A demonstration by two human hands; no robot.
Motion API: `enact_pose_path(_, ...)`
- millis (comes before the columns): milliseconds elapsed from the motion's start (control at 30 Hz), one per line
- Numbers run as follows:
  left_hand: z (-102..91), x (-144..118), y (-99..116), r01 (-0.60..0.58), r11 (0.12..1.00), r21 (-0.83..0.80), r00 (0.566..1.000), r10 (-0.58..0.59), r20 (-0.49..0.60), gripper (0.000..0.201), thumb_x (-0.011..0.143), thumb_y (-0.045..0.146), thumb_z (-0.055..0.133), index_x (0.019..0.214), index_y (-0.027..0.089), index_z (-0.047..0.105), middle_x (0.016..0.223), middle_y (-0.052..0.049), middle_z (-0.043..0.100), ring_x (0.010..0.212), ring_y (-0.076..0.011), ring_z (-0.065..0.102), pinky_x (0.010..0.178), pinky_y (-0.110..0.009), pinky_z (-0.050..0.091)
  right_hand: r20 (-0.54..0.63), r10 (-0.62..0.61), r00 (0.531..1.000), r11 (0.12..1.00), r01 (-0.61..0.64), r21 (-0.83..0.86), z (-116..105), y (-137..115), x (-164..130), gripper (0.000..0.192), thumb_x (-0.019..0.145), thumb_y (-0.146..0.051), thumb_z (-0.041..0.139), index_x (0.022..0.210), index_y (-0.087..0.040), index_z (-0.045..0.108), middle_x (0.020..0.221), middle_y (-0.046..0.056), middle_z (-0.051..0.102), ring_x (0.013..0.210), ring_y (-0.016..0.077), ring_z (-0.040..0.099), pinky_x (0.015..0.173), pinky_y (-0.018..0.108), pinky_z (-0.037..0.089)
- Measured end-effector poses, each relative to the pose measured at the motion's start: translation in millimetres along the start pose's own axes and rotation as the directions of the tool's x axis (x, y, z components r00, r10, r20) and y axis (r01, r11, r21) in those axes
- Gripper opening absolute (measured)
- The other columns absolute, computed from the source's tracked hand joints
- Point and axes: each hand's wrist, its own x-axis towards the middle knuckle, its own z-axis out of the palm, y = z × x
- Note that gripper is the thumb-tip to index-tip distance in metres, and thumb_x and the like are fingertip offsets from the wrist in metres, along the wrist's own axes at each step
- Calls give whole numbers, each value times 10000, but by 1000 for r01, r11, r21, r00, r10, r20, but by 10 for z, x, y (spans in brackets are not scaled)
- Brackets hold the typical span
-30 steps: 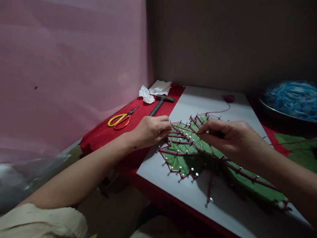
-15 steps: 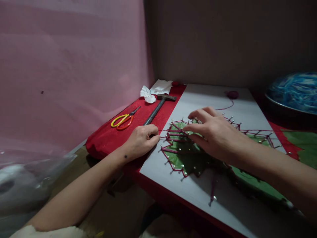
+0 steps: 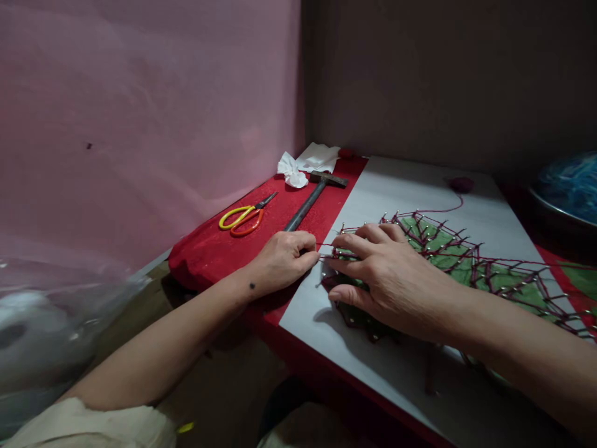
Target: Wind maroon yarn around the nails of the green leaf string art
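My left hand (image 3: 288, 260) is closed in a pinch at the white board's left edge. Dark red-purple yarn (image 3: 325, 244) runs taut from its fingertips to the nails. My right hand (image 3: 385, 270) spreads over the near end of a green leaf shape (image 3: 448, 242), with fingers apart among the nails and touching that area. Whether it presses on the yarn cannot be made out. Nails outline the leaf, and yarn zigzags between them. The white board (image 3: 396, 186) lies under it all. At its far end sits a ball of the same yarn (image 3: 461, 185).
On the red cloth (image 3: 275, 193) lie a hammer (image 3: 305, 208), scissors (image 3: 247, 214) with yellow and orange handles, and crumpled white paper (image 3: 293, 171). A bowl with blue contents (image 3: 571, 186) stands at the right. A pink wall (image 3: 186, 112) rises on the left.
My right hand has moved down and left onto the leaf's near end, its fingers now closer to my left hand. My left hand keeps its pinch. The view has shifted slightly.
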Motion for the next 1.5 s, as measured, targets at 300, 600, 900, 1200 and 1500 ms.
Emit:
enact_pose_path(300, -17, -41, -12, -27, 999, 19, 1000, 27, 15, 170, 799, 149, 486, 632, 149, 520, 612, 35, 492, 577, -82, 436, 569, -212, 346, -31, -26, 999, 999, 27, 37, 19, -24, 69, 384, 896, -493, 474, 1012, -224, 722, 1057, 94, 629, 1030, 283, 457, 909, 480, 299)
enact_pose_path(600, -11, -47, -30, -22, 999, 38, 999, 21, 31, 150, 798, 134, 499, 652, 139, 532, 634, 26, 498, 598, -85, 442, 584, -220, 342, -27, -45, 999, 995, 43, -93, 37, -91, 28, 382, 897, -482, 475, 987, -205, 722, 1105, 87, 632, 1052, 280, 477, 998, 493, 253)
enact_pose_path(900, -7, -64, -30, -35, 999, 33, 999, 34, 24, 150, 816, 160, 503, 671, 146, 536, 647, 23, 509, 606, -92, 446, 591, -229, 350, -23, -31, 999, 992, 28, -126, 59, -113, 13, 375, 895, -480, 477, 944, -186, 703, 1074, 90, 637, 1004, 260, 506, 1061, 522, 179)
enact_pose_path(1200, -2, -57, -28, -39, 999, 33, 999, 38, 22, 159, 801, 142, 499, 643, 148, 514, 631, 23, 498, 597, -92, 435, 597, -234, 352, 21, -5, 1000, 996, 7, -86, 49, -147, 40, 402, 895, -502, 465, 946, -185, 708, 1109, 104, 616, 1022, 279, 504, 1044, 569, 180)
enact_pose_path(1500, 27, -106, -79, -133, 990, 51, 989, 136, -63, 192, 831, 153, 478, 642, 142, 511, 662, 10, 501, 621, -93, 468, 615, -229, 381, -121, 216, 969, 958, -187, 217, 17, 209, 30, 257, 925, -240, 433, 982, -198, 679, 1036, 91, 635, 950, 224, 526, 835, 396, 382)
